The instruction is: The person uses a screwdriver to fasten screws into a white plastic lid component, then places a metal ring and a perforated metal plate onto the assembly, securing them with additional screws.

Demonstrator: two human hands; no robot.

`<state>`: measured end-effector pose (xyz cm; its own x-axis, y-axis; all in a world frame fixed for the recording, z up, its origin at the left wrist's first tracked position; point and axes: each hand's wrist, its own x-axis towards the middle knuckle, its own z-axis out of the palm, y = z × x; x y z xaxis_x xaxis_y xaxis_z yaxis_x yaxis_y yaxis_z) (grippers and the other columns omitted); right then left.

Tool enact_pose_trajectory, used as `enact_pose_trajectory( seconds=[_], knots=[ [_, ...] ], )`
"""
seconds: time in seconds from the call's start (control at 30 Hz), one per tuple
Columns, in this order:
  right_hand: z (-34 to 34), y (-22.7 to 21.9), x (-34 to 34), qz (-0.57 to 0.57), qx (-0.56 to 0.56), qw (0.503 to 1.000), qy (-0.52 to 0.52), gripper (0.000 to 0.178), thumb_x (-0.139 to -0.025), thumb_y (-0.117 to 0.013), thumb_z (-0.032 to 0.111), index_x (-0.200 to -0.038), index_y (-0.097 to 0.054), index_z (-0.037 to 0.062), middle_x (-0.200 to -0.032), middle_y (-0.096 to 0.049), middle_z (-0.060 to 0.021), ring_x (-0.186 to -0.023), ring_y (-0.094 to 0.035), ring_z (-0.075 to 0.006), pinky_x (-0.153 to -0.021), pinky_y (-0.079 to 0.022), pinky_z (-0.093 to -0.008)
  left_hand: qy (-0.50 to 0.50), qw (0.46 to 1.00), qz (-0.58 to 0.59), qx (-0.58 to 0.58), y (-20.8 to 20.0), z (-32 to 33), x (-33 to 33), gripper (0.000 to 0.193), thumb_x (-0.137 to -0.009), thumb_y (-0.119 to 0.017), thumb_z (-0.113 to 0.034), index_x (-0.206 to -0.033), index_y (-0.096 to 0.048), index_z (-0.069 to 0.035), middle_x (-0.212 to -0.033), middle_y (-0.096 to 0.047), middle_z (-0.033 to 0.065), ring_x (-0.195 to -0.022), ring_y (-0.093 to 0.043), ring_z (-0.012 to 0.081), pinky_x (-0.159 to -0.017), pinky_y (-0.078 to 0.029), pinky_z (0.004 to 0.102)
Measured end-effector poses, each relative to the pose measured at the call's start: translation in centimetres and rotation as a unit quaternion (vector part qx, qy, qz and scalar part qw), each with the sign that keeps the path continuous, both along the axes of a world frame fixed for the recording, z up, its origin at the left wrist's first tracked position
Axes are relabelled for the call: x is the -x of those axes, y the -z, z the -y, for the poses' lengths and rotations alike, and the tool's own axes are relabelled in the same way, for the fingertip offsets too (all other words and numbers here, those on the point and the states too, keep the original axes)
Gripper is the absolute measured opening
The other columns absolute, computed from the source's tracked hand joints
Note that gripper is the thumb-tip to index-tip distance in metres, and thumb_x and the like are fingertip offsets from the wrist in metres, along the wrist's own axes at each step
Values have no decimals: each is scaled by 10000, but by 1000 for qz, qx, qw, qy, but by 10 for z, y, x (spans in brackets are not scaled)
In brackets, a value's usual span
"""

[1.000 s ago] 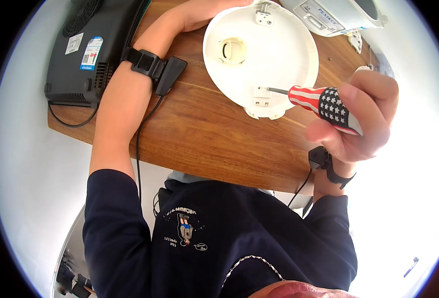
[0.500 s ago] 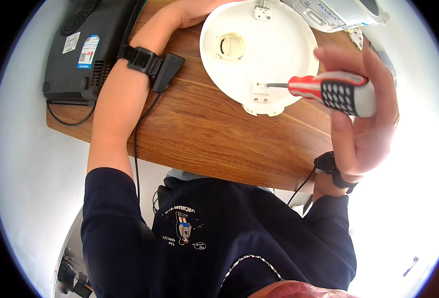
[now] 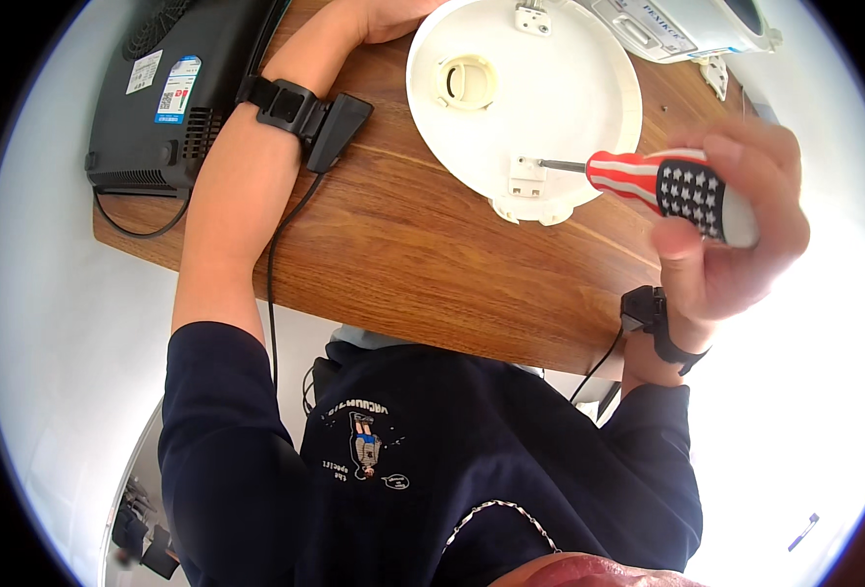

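My right hand [image 3: 746, 215] is closed around the fat handle of a screwdriver [image 3: 640, 182], patterned in red, white and black with stars. Its metal shaft points left, and the tip meets a small white block [image 3: 527, 177] at the near edge of a round white plastic cover [image 3: 569, 108]. The cover lies with its inside up and has a cream round fitting [image 3: 469, 82] left of its middle. At the top edge, my left hand [image 3: 398, 17] is beside the cover's far left rim; its fingers are mostly cut off by the picture's edge.
A black appliance [image 3: 149, 127] with vents and a cable occupies the left of the wooden table [image 3: 432, 264]. Beyond the cover stands a silver-white appliance [image 3: 682, 24], with a small white part [image 3: 714, 78] beside it. Black straps with cables are on both my wrists.
The screwdriver handle has turned, so more of its stars show, while its tip stays at the block. My right hand, the cover and the silver-white appliance appear slightly farther right.
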<state>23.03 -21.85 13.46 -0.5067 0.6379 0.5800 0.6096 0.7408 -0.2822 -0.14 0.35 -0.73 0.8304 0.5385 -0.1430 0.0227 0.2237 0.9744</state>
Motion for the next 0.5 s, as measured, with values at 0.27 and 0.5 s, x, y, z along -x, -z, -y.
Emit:
enact_pose_trajectory(
  seconds=[0.27, 0.5],
  knots=[
    [8, -3, 11, 4, 29, 999, 45, 623, -939, -719, 512, -1322, -540, 54, -1085, -661, -233, -878, -678, -302, -755, -577, -385, -3, 1000, 5, -6, -3, 2, 0, 502, -1083, -527, -391, -1340, -655, 21, -1250, -702, 111, -1071, -660, 169, -948, -527, 336],
    [1, 11, 14, -191, 91, 977, 29, 728, -895, -775, 514, -1324, -532, -22, -1102, -672, -223, -914, -662, -281, -774, -549, -367, 0, 1000, 10, 9, -1, 1, -5, 500, -1077, -544, -385, -1329, -656, 31, -1241, -705, 114, -1061, -665, 171, -937, -532, 330]
  ],
)
